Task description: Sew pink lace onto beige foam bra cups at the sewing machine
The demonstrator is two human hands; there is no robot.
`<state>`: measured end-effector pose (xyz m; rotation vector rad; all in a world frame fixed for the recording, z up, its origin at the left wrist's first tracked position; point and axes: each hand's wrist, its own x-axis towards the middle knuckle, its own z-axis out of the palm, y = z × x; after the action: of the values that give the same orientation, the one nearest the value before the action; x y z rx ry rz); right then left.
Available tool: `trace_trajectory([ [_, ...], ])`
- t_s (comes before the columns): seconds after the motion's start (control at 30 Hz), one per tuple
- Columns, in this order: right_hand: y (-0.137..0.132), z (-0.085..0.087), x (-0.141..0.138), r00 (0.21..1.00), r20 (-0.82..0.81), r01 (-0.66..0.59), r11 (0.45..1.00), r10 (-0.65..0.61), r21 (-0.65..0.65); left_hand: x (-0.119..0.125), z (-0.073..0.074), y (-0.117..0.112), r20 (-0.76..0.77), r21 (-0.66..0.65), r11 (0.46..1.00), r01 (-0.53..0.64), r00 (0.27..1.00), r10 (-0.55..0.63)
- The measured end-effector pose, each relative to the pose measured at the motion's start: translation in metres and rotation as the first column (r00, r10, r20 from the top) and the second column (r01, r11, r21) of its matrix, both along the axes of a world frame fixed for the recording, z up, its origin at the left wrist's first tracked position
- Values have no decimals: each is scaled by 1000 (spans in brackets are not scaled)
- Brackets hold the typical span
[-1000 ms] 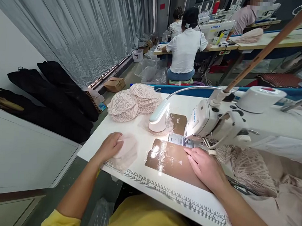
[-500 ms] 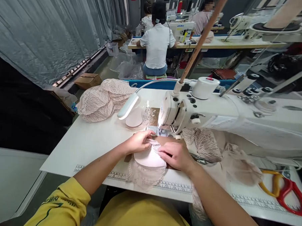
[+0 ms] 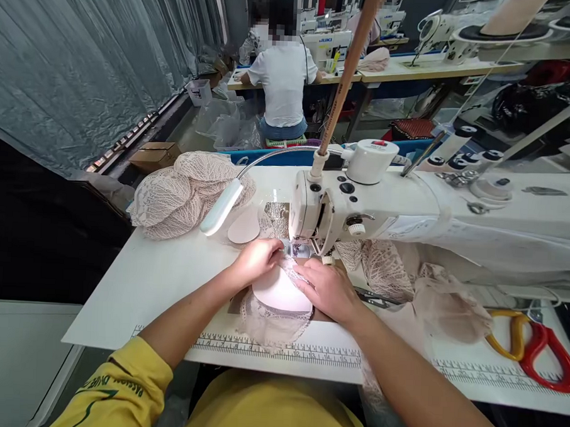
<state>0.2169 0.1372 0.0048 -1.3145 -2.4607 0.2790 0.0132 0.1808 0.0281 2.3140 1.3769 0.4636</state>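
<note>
Head view: your two hands press a pale cup piece flat at the needle of the sewing machine.

Your left hand [image 3: 254, 260] pinches the far left edge of the cup piece [image 3: 279, 292], and your right hand [image 3: 326, 289] lies flat on its right edge, fingers spread and gripping nothing. The piece sits on the counter [image 3: 163, 284] between both hands, over lace [image 3: 268, 326], its far edge pointing straight at the needle under the sewing machine [image 3: 342, 203] head. Your left hand is the nearer to the needle. A stack of lace cups [image 3: 182, 193] lies off to the left, and scissors [image 3: 538, 350] well apart on the right.
</note>
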Motion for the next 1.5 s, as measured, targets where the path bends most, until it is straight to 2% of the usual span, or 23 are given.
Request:
trace_trajectory([
  [0.07,0,1,-1,1000,11,5,1000,-4,-11,-2,7,-5,-44,97,994,-41,998,45],
  [0.17,-1,1,-3,1000,13,20,1000,-20,-21,0,12,-20,-148,210,974,85,988,-54],
  [0.23,-1,1,-3,1000,-1,19,1000,-19,-16,4,7,-29,-217,227,953,200,964,-151],
  [0.37,-1,2,-2,999,-13,34,999,-34,-5,9,-13,-37,-261,278,919,278,943,-207],
  [0.47,-1,3,-2,999,16,49,999,-49,5,8,-19,-35,-264,266,916,300,937,-230],
  [0.67,0,4,-3,995,76,68,998,-68,0,1,-16,-28,-262,222,927,303,934,-243],
  [0.87,2,5,-6,990,107,91,996,-89,-11,-5,-19,-14,-226,233,898,374,918,-324],
  [1.03,4,1,-8,986,108,125,992,-125,4,-9,-20,-1,-275,218,868,447,881,-385],
  [1.17,5,-1,-6,986,95,134,991,-134,2,-12,-15,7,-311,210,847,488,855,-416],
  [1.33,6,0,-3,985,-46,169,983,-166,76,-14,-6,3,-376,297,811,504,843,-385],
  [1.5,6,-3,-2,981,-91,181,974,-169,139,-8,-9,-11,-287,331,812,481,871,-399],
])
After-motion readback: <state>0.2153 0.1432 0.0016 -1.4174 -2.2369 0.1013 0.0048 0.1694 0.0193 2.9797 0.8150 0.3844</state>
